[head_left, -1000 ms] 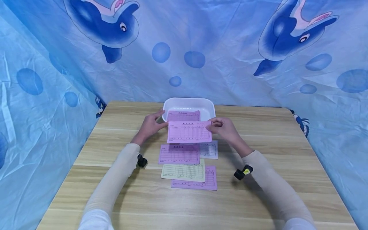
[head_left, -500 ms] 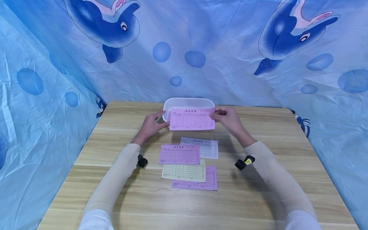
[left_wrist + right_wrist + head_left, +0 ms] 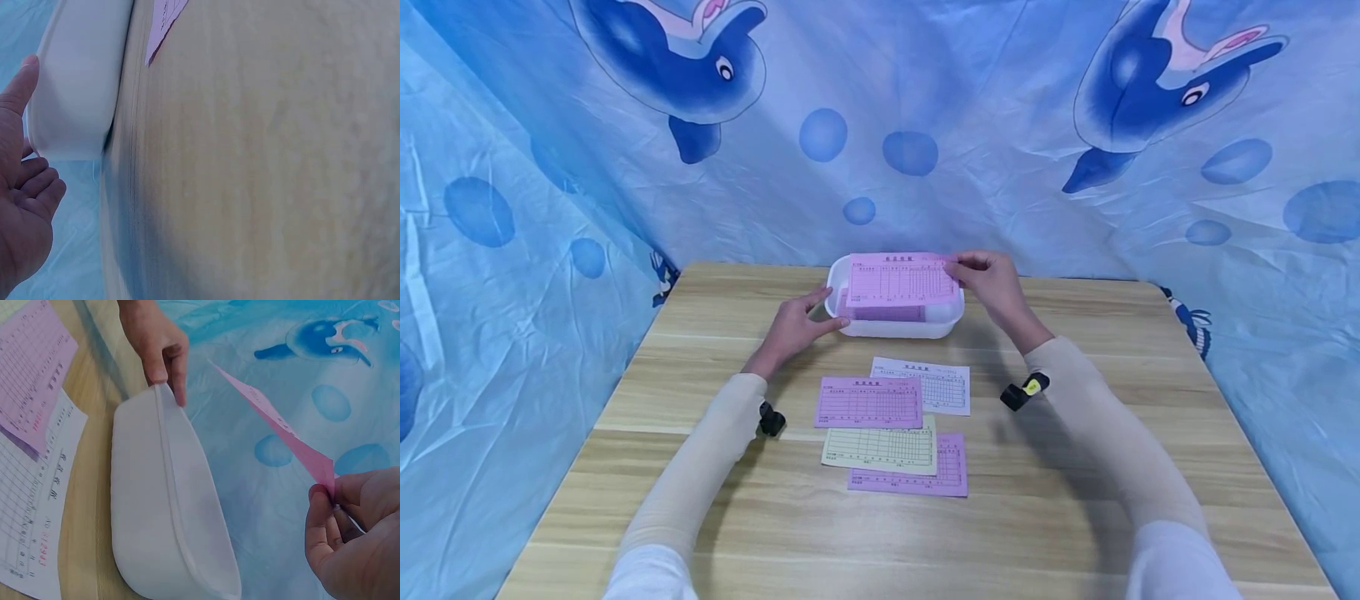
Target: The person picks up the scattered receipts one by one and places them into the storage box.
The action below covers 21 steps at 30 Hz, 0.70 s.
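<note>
My right hand (image 3: pixel 995 287) pinches a pink printed receipt slip (image 3: pixel 901 280) by its right end. The slip is held above the white plastic tray (image 3: pixel 895 328), as the right wrist view shows with its gap over the rim. Inside the tray lies another pink slip (image 3: pixel 887 314), partly hidden by the held one. At the tray's left end my left hand (image 3: pixel 793 329) holds the rim, thumb toward the near wall and a finger round the end. In the left wrist view the thumb of my left hand (image 3: pixel 19 187) lies along the tray's edge (image 3: pixel 78 81).
Nearer on the wooden table (image 3: pixel 760 517), loose slips overlap: a white one (image 3: pixel 946 390), a pink one (image 3: pixel 867 403), a yellow-green one (image 3: pixel 880 448) and another pink one (image 3: pixel 952 475) lowest. A blue dolphin-print curtain (image 3: pixel 970 217) hangs behind the tray.
My right hand has carried the pink slip away from me, from in front of the tray to over it. The left hand stays at the tray's left end.
</note>
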Each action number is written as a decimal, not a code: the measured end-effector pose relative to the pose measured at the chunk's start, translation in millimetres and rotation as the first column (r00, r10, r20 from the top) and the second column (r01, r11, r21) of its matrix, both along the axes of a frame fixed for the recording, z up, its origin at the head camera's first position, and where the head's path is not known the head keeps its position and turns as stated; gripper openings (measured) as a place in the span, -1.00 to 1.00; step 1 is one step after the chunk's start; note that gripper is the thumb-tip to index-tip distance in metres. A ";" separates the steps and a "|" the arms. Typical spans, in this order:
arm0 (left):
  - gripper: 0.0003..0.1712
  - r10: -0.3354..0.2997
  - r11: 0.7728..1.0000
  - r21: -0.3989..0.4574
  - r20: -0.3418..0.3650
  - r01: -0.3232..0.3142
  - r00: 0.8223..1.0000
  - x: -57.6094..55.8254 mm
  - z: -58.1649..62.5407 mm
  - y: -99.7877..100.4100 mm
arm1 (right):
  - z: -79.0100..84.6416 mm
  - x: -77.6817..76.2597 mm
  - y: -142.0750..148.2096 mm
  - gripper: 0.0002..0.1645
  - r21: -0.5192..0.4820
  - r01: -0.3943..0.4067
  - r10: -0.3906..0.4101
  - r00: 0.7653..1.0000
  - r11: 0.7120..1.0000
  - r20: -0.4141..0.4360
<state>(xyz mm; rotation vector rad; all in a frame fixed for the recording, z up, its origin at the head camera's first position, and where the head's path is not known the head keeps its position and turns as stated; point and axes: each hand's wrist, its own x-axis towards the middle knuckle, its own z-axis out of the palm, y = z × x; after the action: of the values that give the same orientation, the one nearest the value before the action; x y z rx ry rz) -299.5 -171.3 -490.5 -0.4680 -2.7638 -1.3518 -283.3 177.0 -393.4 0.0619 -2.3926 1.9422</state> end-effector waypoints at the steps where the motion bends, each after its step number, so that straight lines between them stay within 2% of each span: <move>1: 0.06 -0.001 1.000 0.000 0.000 0.001 1.000 0.0 0.0 -0.1 | -0.5 -3.2 -0.9 -0.65 -0.009 0.011 -0.011 1.000 1.000 0.005; 8: 0.04 0.005 1.000 0.013 -0.011 -0.005 1.000 -0.2 0.4 0.8 | -6.7 -23.3 -8.1 -0.65 -0.023 0.048 -0.048 0.999 0.999 0.020; 15: 0.04 0.012 1.000 0.016 -0.017 -0.012 1.000 -1.2 0.5 0.7 | -21.3 -43.7 -19.2 -0.67 0.031 0.082 -0.083 0.995 0.996 0.063; 21: 0.04 0.008 1.000 0.021 -0.026 -0.007 1.000 -1.7 0.8 1.1 | -36.6 -54.5 -27.8 -0.71 0.084 0.110 -0.117 0.990 0.990 0.074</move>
<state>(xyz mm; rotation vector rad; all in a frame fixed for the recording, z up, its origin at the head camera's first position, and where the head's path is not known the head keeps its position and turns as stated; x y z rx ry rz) -301.2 -170.2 -489.7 -0.4699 -2.7248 -1.3621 -337.7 149.2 -430.0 -0.1471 -2.4629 1.8331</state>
